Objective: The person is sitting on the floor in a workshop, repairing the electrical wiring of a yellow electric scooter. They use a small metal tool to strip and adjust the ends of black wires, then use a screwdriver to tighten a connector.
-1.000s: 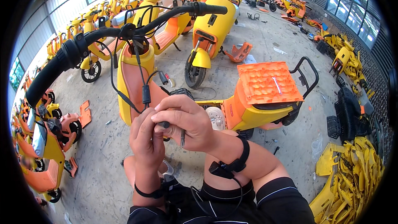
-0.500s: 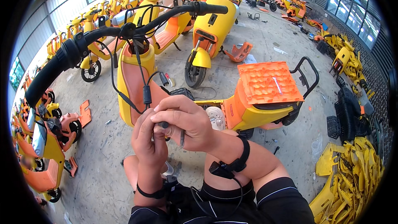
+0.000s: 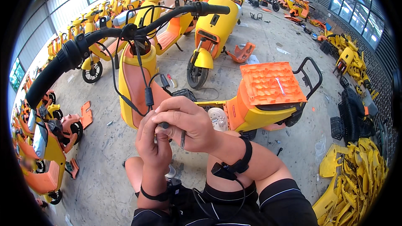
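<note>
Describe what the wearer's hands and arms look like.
The left hand and right hand are ungloved. A black strap rings each forearm, with a black box and cable at the right one. The black sleeves have thin white piping.

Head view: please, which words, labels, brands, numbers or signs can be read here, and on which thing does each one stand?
No text can be read clearly.
Orange panel under the seat of the near scooter: a small marking, too small to read.
Pale shoe: small dark marks, too small to tell whether they are lettering.
</note>
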A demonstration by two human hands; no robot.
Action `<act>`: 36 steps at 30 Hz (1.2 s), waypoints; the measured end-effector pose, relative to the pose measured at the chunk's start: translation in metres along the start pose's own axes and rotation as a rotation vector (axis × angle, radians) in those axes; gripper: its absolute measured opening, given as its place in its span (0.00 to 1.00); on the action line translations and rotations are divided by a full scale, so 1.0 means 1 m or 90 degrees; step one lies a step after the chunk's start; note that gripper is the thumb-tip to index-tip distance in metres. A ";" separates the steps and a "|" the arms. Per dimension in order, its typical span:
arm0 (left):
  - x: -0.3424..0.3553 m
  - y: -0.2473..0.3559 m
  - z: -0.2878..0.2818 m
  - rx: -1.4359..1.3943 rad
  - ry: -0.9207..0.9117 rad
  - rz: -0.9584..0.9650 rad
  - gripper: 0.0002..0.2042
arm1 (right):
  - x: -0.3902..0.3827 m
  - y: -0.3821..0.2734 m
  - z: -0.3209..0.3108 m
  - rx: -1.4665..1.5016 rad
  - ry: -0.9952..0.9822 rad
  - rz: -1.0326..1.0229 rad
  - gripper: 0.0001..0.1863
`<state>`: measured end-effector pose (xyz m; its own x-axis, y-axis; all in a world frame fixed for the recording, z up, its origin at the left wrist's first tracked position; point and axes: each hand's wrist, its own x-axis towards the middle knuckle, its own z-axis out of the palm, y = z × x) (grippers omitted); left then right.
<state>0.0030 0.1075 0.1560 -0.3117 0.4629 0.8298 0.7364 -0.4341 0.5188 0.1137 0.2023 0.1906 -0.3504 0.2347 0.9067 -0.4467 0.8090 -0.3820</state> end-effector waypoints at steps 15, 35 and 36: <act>0.000 0.002 0.002 -0.006 0.000 -0.008 0.12 | 0.000 0.001 -0.001 -0.001 0.004 0.002 0.15; -0.010 -0.001 0.019 -0.166 0.004 -0.109 0.22 | 0.004 0.000 -0.003 0.017 -0.036 0.014 0.16; -0.012 -0.001 0.021 -0.197 0.014 -0.123 0.22 | 0.004 0.002 -0.003 0.015 -0.050 0.007 0.17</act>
<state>0.0185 0.1184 0.1415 -0.4434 0.5436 0.7127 0.4467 -0.5553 0.7015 0.1139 0.2061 0.1942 -0.4186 0.2003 0.8858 -0.4605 0.7938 -0.3972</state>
